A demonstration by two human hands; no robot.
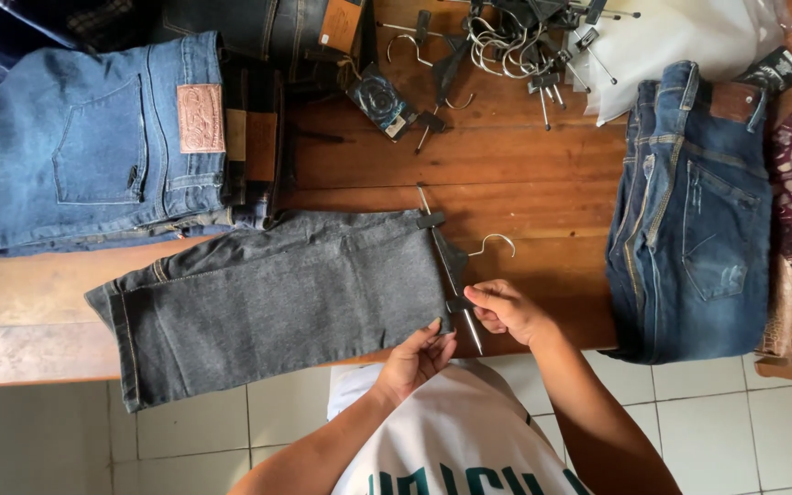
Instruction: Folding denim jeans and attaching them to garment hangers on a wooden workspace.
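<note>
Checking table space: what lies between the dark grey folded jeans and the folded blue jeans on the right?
In the head view, only the clip hanger's metal hook and bare wooden table.

Two hands, the left hand (417,359) and the right hand (504,310), are showing. One grey pair of jeans (272,298) is lying on one clip hanger (449,268); one dark blue pair (692,215) is lying apart; one heap of spare hangers (515,41) cannot be counted.

I see dark grey jeans (277,298) with tan stitching, faded blue jeans (694,220), and a reddish-brown wooden table (506,165).
</note>
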